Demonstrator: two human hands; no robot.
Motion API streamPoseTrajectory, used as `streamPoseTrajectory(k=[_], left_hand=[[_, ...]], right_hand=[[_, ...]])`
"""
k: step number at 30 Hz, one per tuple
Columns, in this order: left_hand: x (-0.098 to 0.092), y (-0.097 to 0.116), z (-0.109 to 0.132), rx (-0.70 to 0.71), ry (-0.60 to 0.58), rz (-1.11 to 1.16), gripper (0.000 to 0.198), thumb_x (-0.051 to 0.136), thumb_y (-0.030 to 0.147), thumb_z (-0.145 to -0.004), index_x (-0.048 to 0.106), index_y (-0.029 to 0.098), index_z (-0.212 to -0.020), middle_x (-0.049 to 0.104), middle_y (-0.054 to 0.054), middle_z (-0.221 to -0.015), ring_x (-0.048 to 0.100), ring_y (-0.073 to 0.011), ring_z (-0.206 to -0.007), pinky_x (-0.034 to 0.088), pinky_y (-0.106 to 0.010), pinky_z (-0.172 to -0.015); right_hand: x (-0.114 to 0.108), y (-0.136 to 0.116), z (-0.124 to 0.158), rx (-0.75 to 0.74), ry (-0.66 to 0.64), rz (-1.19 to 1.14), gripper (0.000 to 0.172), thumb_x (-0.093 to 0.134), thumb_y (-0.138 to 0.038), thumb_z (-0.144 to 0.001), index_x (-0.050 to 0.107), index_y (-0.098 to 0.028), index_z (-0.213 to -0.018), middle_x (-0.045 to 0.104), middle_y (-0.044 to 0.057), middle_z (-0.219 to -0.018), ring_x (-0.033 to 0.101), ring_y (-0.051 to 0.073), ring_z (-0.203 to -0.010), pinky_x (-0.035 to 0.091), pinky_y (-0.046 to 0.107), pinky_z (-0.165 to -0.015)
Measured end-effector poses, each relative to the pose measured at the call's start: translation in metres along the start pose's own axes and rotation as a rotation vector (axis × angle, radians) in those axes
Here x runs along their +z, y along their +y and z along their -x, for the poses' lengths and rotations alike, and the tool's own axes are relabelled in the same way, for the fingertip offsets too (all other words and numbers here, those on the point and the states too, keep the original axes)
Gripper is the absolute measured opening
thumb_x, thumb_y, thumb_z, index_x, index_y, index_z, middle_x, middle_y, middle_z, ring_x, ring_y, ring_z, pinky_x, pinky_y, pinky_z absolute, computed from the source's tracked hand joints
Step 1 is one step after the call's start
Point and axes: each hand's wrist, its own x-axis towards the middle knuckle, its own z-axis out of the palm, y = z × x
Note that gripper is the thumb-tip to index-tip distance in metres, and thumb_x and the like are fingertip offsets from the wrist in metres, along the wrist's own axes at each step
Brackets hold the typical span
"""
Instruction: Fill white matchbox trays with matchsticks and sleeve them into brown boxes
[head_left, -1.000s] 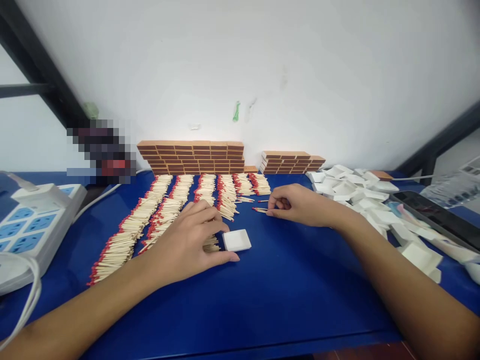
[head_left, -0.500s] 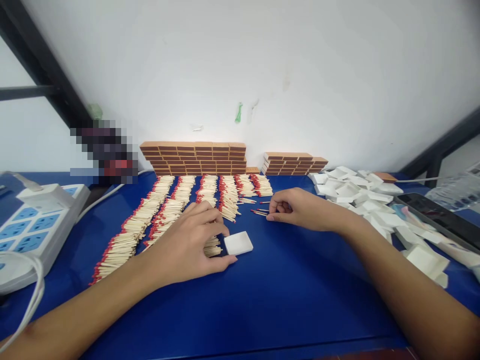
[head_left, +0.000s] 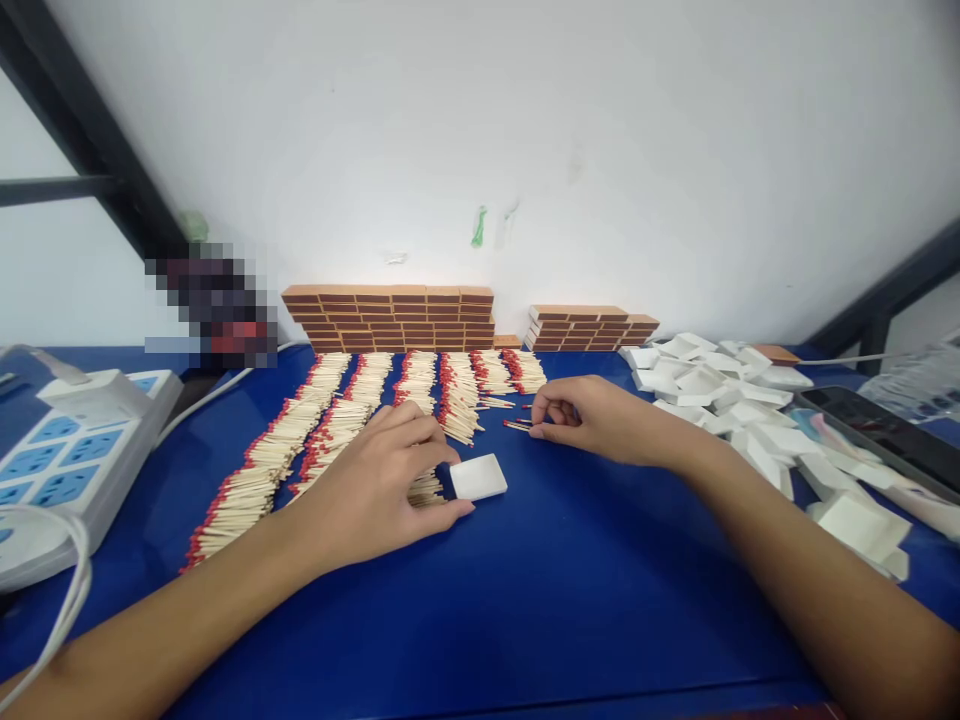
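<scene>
My left hand (head_left: 397,470) curves around the left end of a small white matchbox tray (head_left: 480,478), its thumb and fingertips at the tray's two sides. The tray is slightly tilted and its inside looks bare. To the right, my right hand (head_left: 574,415) has its fingers curled in a pinch on a few red-tipped matches (head_left: 516,426), whose heads point left. Another match head shows just above them by the fingertips. Rows of matches (head_left: 266,465) lie on the blue table (head_left: 555,600), partly hidden behind my left hand and forearm.
Stacked matchboxes (head_left: 397,318) stand along the wall, with a smaller matchbox stack (head_left: 577,328) to their right. A heap of white trays (head_left: 712,385) and a phone (head_left: 877,430) lie at the right. At the left sits a power strip (head_left: 82,470) with white cables.
The tray has tipped slightly in my left hand. My right fingertips have shifted a little left along the matches.
</scene>
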Motion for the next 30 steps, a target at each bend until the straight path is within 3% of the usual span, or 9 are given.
streamPoseTrajectory(k=[10, 17, 22, 25, 30], left_hand=[[-0.001, 0.0, -0.001, -0.027, -0.002, -0.019, 0.027, 0.08, 0.046, -0.089, 0.076, 0.022, -0.101, 0.071, -0.005, -0.098, 0.06, -0.0251, -0.101, 0.047, -0.042, -0.09], [-0.001, -0.002, -0.001, -0.022, 0.008, -0.031, 0.027, 0.08, 0.046, -0.089, 0.076, 0.023, -0.102, 0.071, -0.005, -0.098, 0.059, -0.0249, -0.1, 0.046, -0.042, -0.088], [0.0, -0.001, -0.001, -0.012, 0.017, -0.021, 0.025, 0.08, 0.044, -0.09, 0.076, 0.022, -0.1, 0.071, -0.005, -0.099, 0.06, -0.0245, -0.1, 0.046, -0.042, -0.088], [0.0, -0.001, -0.001, 0.0, 0.023, -0.018, 0.025, 0.08, 0.045, -0.09, 0.076, 0.022, -0.101, 0.071, -0.005, -0.099, 0.061, -0.0246, -0.1, 0.047, -0.042, -0.088], [0.0, -0.001, -0.001, 0.019, 0.039, -0.02, 0.026, 0.08, 0.044, -0.09, 0.076, 0.022, -0.101, 0.072, -0.006, -0.1, 0.062, -0.0248, -0.1, 0.048, -0.042, -0.089]], right_hand=[[0.005, -0.003, -0.002, -0.036, -0.003, 0.006, 0.023, 0.061, -0.039, -0.097, 0.07, -0.021, -0.086, 0.061, 0.001, -0.07, 0.051, 0.016, -0.063, 0.035, 0.03, -0.06], [0.014, -0.042, 0.009, -0.164, 0.066, -0.126, 0.025, 0.062, -0.042, -0.101, 0.07, -0.022, -0.088, 0.06, -0.001, -0.072, 0.05, 0.015, -0.064, 0.037, 0.028, -0.062], [0.026, -0.061, 0.016, -0.219, 0.004, -0.131, 0.017, 0.063, -0.034, -0.102, 0.07, -0.022, -0.092, 0.063, 0.0, -0.076, 0.052, 0.014, -0.067, 0.038, 0.028, -0.062], [0.022, -0.057, 0.015, -0.215, 0.018, -0.129, 0.02, 0.062, -0.038, -0.102, 0.071, -0.022, -0.093, 0.064, 0.001, -0.076, 0.053, 0.015, -0.066, 0.038, 0.029, -0.063], [0.005, -0.025, 0.007, -0.075, 0.203, 0.023, 0.026, 0.061, -0.043, -0.099, 0.07, -0.022, -0.088, 0.064, 0.003, -0.075, 0.054, 0.017, -0.067, 0.038, 0.031, -0.064]])
